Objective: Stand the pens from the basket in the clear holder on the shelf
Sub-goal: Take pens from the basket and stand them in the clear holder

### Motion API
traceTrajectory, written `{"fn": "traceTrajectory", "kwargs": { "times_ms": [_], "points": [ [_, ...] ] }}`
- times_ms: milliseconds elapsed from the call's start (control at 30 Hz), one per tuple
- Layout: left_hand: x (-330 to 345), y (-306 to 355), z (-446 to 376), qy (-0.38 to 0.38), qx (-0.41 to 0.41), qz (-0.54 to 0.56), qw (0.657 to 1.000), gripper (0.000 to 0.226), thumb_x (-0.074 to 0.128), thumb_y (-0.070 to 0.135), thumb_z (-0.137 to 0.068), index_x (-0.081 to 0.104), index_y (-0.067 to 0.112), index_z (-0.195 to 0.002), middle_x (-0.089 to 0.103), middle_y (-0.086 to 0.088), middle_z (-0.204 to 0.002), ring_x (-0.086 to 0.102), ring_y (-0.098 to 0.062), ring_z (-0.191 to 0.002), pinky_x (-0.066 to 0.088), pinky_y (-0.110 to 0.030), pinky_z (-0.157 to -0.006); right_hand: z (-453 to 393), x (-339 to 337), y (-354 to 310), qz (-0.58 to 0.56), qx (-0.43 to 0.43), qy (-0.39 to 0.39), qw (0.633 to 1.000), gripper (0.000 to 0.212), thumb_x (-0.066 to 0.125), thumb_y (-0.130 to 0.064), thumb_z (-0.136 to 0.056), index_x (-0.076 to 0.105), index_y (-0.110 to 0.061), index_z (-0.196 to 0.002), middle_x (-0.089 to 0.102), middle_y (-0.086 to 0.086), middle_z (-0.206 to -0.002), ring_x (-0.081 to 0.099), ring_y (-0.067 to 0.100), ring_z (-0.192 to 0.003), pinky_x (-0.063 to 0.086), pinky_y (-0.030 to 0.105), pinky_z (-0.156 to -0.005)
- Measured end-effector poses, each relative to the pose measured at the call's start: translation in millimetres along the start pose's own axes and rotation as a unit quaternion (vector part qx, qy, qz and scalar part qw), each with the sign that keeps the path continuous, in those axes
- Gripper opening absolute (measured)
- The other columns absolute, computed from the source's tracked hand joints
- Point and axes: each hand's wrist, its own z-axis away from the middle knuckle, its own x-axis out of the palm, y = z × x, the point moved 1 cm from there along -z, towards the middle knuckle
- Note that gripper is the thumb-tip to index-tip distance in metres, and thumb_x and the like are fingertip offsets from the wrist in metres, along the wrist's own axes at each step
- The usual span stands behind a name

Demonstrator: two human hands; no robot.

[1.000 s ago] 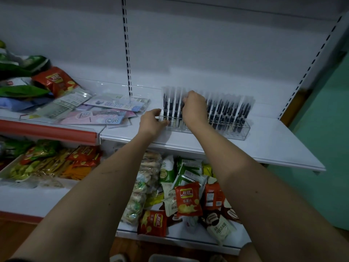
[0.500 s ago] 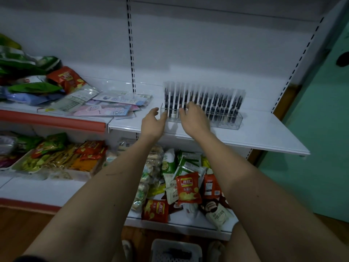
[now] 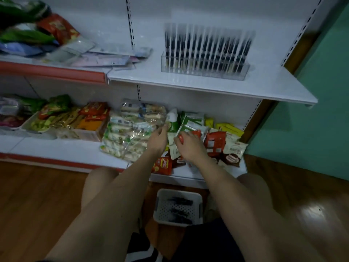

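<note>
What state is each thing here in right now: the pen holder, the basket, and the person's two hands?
Clear holder: upright on the upper shelf, untouched.
Pens: standing in the holder in a full row, blurred.
Basket: on the floor between the knees, a few dark pens still lying inside.
Left hand: empty, fingers relaxed, in front of the snack packets.
Right hand: empty, fingers loosely curled.

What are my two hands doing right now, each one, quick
Left hand: open, fingers relaxed, holding nothing.
Right hand: loosely curled, nothing visibly held; it reads as open, though the picture is blurred.
</note>
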Motion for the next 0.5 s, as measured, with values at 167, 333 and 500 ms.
{"fn": "traceTrajectory", "kwargs": {
  "times_ms": [167, 333, 500],
  "points": [
    [30, -93, -3, -0.036, -0.115, -0.008, 0.993, 0.055, 0.035, 0.063, -0.093, 0.065, 0.022, -0.114, 0.065, -0.010, -0.121, 0.060, -0.028, -0.109, 0.045, -0.043, -0.100, 10, 92, 49, -0.030, 0.061, -0.099, 0.993, 0.044, 0.038, -0.043, -0.101, 0.055, -0.014, -0.128, 0.052, 0.008, -0.134, 0.049, 0.031, -0.119, 0.046, 0.043, -0.094],
    [60, -192, -5, -0.068, -0.217, -0.043, 0.973, 0.052, 0.036, 0.054, -0.099, 0.058, 0.016, -0.126, 0.058, -0.003, -0.117, 0.054, -0.022, -0.107, 0.040, -0.031, -0.091, 28, 200, 107, -0.005, 0.117, -0.247, 0.962, 0.038, 0.047, -0.036, -0.098, 0.054, -0.011, -0.125, 0.058, 0.013, -0.124, 0.057, 0.032, -0.110, 0.050, 0.041, -0.087],
    [91, -271, -8, -0.093, -0.277, -0.071, 0.954, 0.031, 0.040, 0.039, -0.102, 0.062, 0.018, -0.099, 0.058, -0.001, -0.098, 0.051, -0.018, -0.099, 0.033, -0.025, -0.081, 43, 283, 153, 0.028, 0.171, -0.395, 0.902, 0.033, 0.043, -0.025, -0.101, 0.055, -0.009, -0.127, 0.062, 0.015, -0.120, 0.060, 0.032, -0.103, 0.051, 0.043, -0.090]
  ]
}}
